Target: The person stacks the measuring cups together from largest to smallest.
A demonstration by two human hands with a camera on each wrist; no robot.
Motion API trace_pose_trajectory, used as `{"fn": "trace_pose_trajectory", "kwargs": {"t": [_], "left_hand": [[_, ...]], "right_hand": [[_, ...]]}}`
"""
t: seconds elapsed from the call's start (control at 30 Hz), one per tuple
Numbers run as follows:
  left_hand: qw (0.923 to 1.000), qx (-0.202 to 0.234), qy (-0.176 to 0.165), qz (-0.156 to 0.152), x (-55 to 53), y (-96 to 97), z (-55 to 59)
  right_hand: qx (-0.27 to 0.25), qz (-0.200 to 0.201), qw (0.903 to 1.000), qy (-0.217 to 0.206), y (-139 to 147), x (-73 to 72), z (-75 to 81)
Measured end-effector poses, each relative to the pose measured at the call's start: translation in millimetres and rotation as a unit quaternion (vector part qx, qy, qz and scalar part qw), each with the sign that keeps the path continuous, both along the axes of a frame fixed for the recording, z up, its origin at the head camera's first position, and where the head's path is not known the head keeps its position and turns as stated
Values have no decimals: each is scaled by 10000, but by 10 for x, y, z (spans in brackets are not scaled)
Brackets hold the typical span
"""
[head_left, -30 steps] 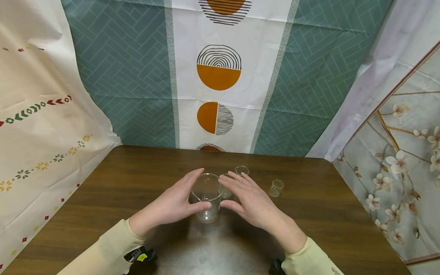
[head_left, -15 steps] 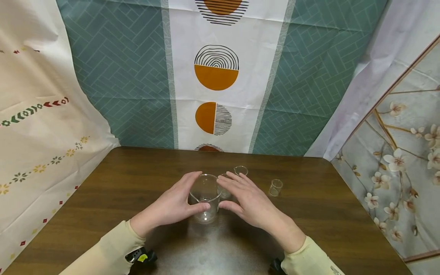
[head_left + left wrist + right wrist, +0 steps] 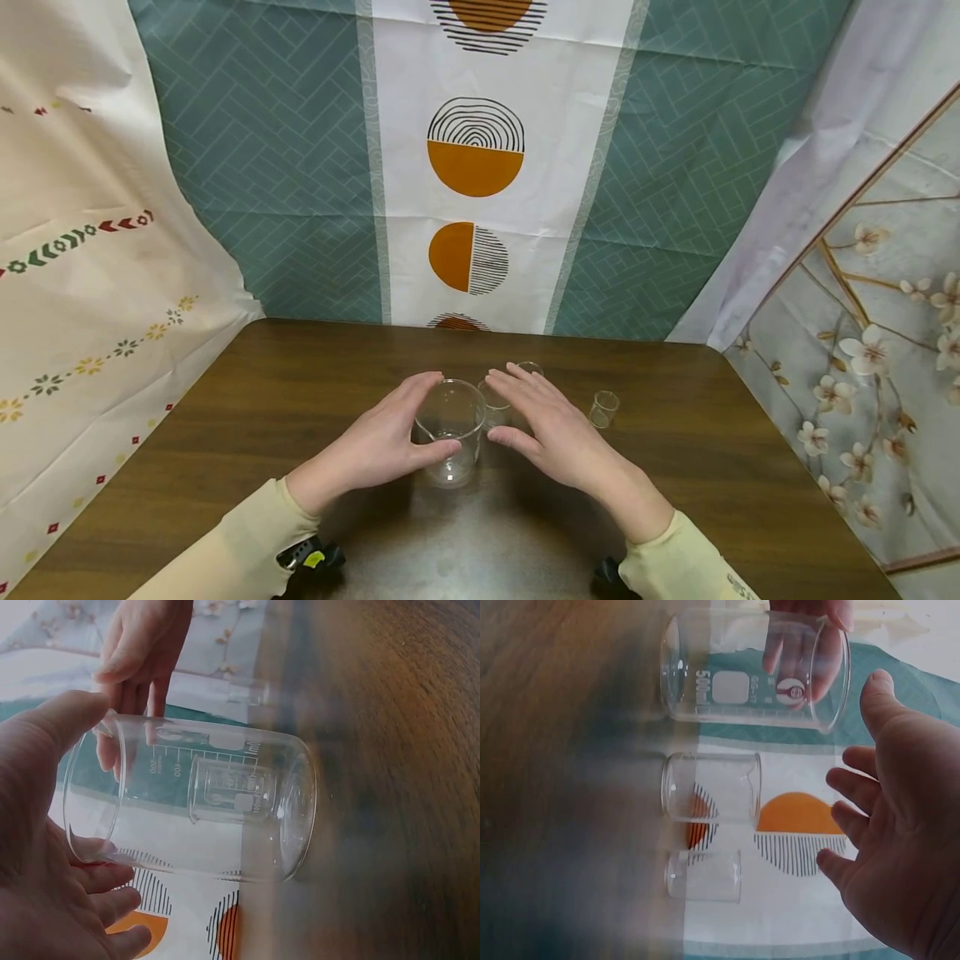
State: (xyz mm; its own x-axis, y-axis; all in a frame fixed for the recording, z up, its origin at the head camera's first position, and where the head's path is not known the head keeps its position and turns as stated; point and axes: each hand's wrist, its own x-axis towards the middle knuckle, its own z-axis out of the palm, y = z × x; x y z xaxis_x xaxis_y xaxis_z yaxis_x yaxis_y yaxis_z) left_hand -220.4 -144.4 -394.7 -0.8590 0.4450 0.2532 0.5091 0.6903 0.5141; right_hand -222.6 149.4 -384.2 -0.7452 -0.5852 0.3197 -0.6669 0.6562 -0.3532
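Note:
A large clear glass beaker (image 3: pixel 448 429) stands upright on the table; its white 500 ml marking faces the right wrist view. My left hand (image 3: pixel 378 442) holds it near the rim, thumb (image 3: pixel 71 716) at the spout side and fingers round the other side. My right hand (image 3: pixel 558 433) hovers to the beaker's right, apart from it, fingers extended and holding nothing. Just behind and right of the large beaker is a smaller beaker (image 3: pixel 495 412), also showing in the right wrist view as a middle-sized beaker (image 3: pixel 712 787). The right fingers partly hide another beaker (image 3: pixel 531 367) farther back.
A small beaker (image 3: pixel 603 410) stands alone to the right. The brown wooden table (image 3: pixel 315 367) has a patterned cloth (image 3: pixel 300 208) hanging behind its far edge. Printed cloths also hang at the left and right sides.
My right hand has drawn slightly right, away from the large beaker, uncovering more of the smaller one behind. My left hand and the large beaker stay in place.

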Motion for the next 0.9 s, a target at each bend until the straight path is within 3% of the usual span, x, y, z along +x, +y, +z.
{"fn": "trace_pose_trajectory", "kwargs": {"t": [0.67, 0.9], "left_hand": [[10000, 56, -42, 34, -10, -11, -3], [9999, 122, -96, 58, -11, -12, -17]], "right_hand": [[-221, -466, 9986, -129, 111, -236, -81], [-255, -684, 9967, -369, 109, -324, -117]]}}
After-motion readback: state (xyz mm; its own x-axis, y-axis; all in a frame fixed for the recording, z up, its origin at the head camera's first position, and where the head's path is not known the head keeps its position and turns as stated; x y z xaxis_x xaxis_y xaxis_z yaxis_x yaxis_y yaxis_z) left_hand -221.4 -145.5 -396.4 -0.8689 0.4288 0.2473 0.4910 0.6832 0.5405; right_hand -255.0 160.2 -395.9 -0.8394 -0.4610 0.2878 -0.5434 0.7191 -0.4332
